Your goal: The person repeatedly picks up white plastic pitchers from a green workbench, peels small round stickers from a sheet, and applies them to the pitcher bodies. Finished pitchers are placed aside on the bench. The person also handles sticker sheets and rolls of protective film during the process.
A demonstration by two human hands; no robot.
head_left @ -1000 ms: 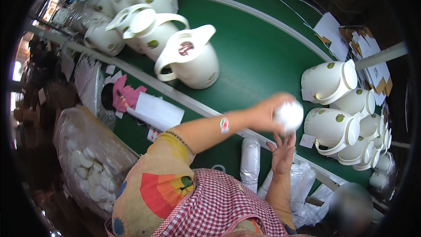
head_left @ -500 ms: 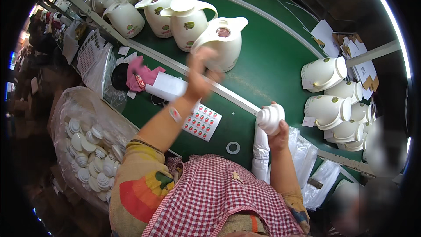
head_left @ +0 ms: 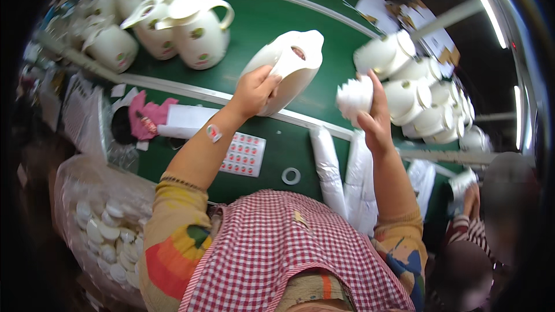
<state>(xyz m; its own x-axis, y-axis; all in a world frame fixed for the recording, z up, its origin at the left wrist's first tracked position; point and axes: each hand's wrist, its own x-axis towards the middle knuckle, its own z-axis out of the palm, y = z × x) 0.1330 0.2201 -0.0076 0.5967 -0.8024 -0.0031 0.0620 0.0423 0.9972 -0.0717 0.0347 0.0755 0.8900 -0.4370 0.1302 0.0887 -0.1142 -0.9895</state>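
Observation:
My left hand (head_left: 252,91) is closed around the handle of a cream vacuum jug (head_left: 296,84), which tilts just over the pale rail. The jug's round mouth is uncovered and a reddish-brown interior shows. In my right hand (head_left: 377,120) is a white ridged stopper (head_left: 353,101), gripped between thumb and fingers to the right of the jug, apart from it. The stopper is slightly blurred.
Several cream jugs (head_left: 199,37) stand at the far left, and others lie stacked (head_left: 407,98) at right. A plastic bag of white stoppers (head_left: 110,231) is at lower left. A sticker sheet (head_left: 245,155), tape ring (head_left: 291,175) and plastic rolls (head_left: 328,167) lie near me. A co-worker's hand (head_left: 471,201) is at right.
My left hand has taken hold of the jug's handle and drawn the jug toward me, tilting it. My right hand has raised the stopper away from me. The view has swung right.

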